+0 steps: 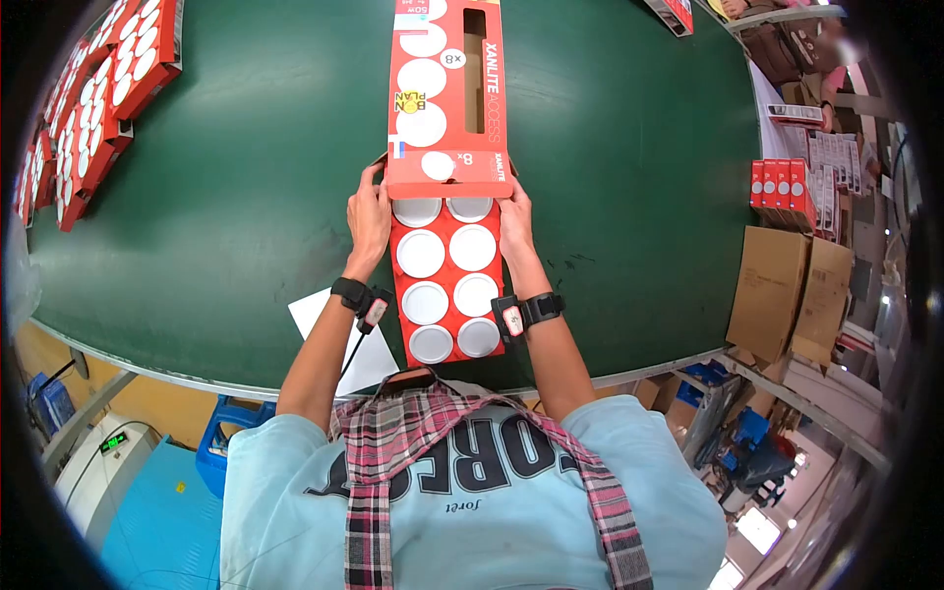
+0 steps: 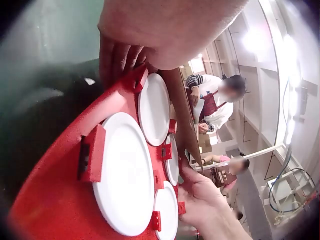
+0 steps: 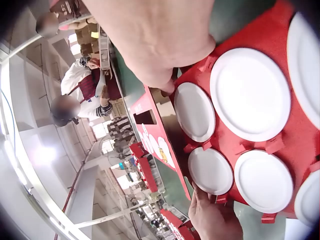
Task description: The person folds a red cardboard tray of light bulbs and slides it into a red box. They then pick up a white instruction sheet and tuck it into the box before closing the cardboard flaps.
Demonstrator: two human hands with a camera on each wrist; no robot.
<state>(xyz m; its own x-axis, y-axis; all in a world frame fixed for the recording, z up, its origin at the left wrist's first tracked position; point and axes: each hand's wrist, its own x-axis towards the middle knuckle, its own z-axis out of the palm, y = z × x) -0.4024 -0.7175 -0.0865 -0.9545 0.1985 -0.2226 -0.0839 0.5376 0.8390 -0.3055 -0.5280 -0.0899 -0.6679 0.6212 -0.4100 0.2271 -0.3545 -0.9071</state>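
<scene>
A red printed carton (image 1: 440, 98) lies on the green table, its open end towards the person. From that end a red tray (image 1: 460, 258) sticks out, with two rows of round white discs (image 1: 421, 254). My left hand (image 1: 369, 224) grips the left side where tray and carton meet, and my right hand (image 1: 516, 224) grips the right side there. In the left wrist view, the left hand's fingers (image 2: 120, 57) bend over the tray's edge beside the carton mouth. The right wrist view shows the right hand (image 3: 155, 42) close at the carton's opening; some fingertips are hidden.
A white sheet (image 1: 344, 344) lies partly under the tray at the near edge. Stacks of red packs with white discs (image 1: 93, 113) stand at the far left. On the right are small red boxes (image 1: 782, 187) and a brown cardboard box (image 1: 772, 290). Other people work beyond the table.
</scene>
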